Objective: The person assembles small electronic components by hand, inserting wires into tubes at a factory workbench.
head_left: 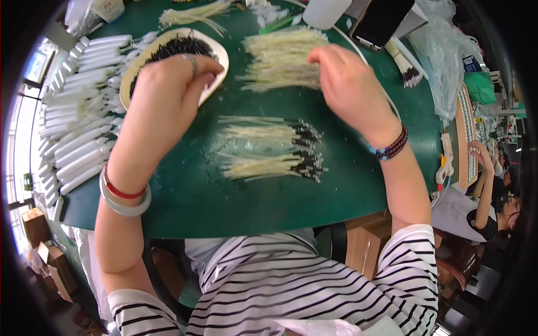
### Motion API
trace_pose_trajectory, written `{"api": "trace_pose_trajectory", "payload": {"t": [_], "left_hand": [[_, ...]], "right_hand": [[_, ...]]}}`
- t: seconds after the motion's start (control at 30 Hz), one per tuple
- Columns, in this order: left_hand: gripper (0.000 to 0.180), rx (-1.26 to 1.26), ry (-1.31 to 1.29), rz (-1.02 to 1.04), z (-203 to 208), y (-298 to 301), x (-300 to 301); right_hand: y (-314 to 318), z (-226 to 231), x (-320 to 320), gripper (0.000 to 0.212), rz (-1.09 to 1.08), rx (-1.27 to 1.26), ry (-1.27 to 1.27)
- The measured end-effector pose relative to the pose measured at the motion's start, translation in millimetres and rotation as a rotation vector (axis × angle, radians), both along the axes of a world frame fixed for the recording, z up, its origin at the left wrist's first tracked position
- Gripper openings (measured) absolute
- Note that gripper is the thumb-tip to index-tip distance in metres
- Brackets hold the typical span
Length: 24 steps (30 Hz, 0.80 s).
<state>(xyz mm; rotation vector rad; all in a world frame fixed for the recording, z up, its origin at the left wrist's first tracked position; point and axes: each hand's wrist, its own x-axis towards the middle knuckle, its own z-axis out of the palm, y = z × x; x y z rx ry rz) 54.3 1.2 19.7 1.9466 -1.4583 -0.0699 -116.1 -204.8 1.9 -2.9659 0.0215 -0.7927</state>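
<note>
My left hand (174,84) is over the near side of a cream tray (222,78) filled with small black pieces (182,47). Its thumb and fingers come together near the tray's rim; anything between them is too small to make out. At the right end of a loose pile of thin pale-yellow strands (280,59), my right hand (350,84) has its fingers curled in, and its grip is partly hidden. Between my forearms lie two bunches of pale strands with black ends, a farther bunch (260,133) and a nearer bunch (260,166).
White candle-shaped sticks (84,112) are stacked along the left. At the back stand a white container (325,12) and a dark phone (386,22). Another black-tipped bundle (409,70), a clear plastic bag (440,50) and a cable lie at right. Beyond, another person (487,207) sits.
</note>
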Motion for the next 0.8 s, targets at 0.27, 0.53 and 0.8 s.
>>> {"api": "trace_pose_trajectory", "payload": {"t": [0.27, 0.53, 0.8], "left_hand": [[0.013, -0.116, 0.049, 0.028, 7.6, -4.9, -20.7], [0.011, -0.068, 0.132, -0.25, -8.7, -13.1, -32.6], [0.008, -0.258, 0.135, -0.163, -14.4, -9.4, -41.2]], "right_hand": [[6.9, 12.7, -5.1, 0.007, 0.075, -0.002, -0.093], [21.3, 13.7, -5.2, 0.009, 0.141, -0.013, -0.169], [42.5, 9.9, -6.4, 0.018, 0.153, 0.202, -0.064]]}}
